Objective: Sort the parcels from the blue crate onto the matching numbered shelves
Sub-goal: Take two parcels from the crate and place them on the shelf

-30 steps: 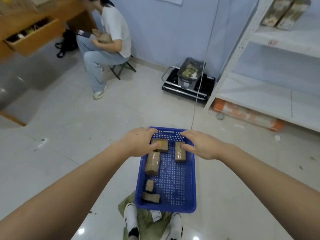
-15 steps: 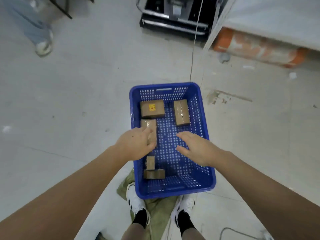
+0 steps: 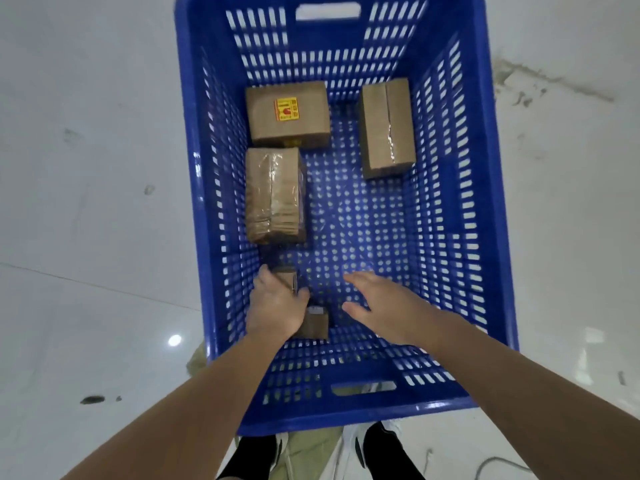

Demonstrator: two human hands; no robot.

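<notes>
Glossy white floor (image 3: 86, 202) under blue crate (image 3: 491, 202).

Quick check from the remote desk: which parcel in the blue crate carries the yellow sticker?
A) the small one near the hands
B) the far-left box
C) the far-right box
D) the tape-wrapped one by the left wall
B: the yellow sticker sits on top of the far-left box, just beyond the tape-wrapped parcel in the blue crate.
</notes>
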